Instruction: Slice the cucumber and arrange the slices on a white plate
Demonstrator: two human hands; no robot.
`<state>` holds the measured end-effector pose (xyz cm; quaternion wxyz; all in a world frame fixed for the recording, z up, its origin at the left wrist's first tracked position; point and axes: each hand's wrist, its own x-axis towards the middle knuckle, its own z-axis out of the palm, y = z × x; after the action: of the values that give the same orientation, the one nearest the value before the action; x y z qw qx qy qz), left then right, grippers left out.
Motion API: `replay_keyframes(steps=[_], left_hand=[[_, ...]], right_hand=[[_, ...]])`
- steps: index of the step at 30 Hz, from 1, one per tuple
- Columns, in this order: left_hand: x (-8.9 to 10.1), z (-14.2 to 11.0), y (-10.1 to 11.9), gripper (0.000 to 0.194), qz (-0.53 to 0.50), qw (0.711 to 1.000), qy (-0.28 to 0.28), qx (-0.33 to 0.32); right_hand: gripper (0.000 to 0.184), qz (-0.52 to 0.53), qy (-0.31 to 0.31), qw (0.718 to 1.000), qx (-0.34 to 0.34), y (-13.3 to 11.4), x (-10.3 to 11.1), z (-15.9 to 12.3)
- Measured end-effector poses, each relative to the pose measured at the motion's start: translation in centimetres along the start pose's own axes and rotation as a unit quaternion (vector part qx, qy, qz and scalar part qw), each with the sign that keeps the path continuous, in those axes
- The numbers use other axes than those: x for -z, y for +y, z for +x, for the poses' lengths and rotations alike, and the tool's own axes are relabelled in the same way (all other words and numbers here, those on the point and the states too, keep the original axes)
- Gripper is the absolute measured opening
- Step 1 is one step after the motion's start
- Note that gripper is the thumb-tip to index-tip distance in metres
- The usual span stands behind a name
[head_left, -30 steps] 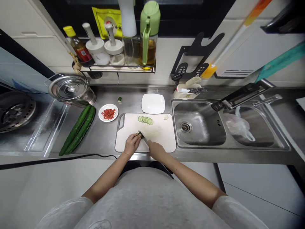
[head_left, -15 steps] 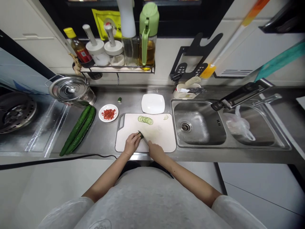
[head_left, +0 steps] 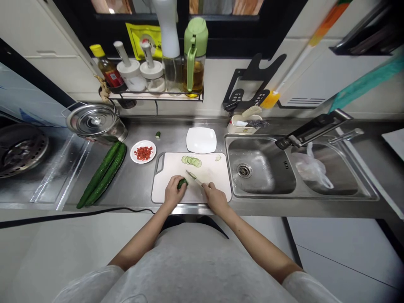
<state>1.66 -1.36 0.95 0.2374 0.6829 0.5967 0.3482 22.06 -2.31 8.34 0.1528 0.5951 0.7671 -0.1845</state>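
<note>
My left hand (head_left: 173,191) is closed on a short green cucumber piece (head_left: 182,183) at the near edge of the white cutting board (head_left: 217,181). My right hand (head_left: 215,198) grips a knife (head_left: 195,178) whose blade points up and left, a little apart from the cucumber piece. A row of several cucumber slices (head_left: 191,160) lies at the far side of the board, with one small scrap (head_left: 218,158) near its far right corner.
Two whole cucumbers (head_left: 102,173) lie left of the board, by a small dish of chopped red chili (head_left: 143,152). A white square plate (head_left: 201,139) sits behind the board, a lidded pot (head_left: 93,122) at far left, a double sink (head_left: 265,168) to the right. A black cable (head_left: 78,212) runs along the counter edge.
The knife has lifted off the cucumber piece and moved right, away from my left hand. The camera view has tilted slightly upward.
</note>
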Motion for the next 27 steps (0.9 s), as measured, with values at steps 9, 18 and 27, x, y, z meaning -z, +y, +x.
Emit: replay_keyframes(steps=[9,18,27], left_hand=[[0.3,0.7,0.2,0.028,0.01,0.999,0.032,0.035],[0.4,4.3,2.7,0.04,0.114,0.987,-0.111,0.015],[-0.2,6.3,3.7,0.022,0.096,0.985,-0.14,0.028]], right_hand=[[0.041,-0.087,0.078,0.993,-0.004,1.4,-0.4,-0.1],[0.037,-0.09,0.139,0.986,0.016,1.8,-0.4,0.2],[0.035,-0.084,0.138,0.987,-0.001,2.1,0.2,0.2]])
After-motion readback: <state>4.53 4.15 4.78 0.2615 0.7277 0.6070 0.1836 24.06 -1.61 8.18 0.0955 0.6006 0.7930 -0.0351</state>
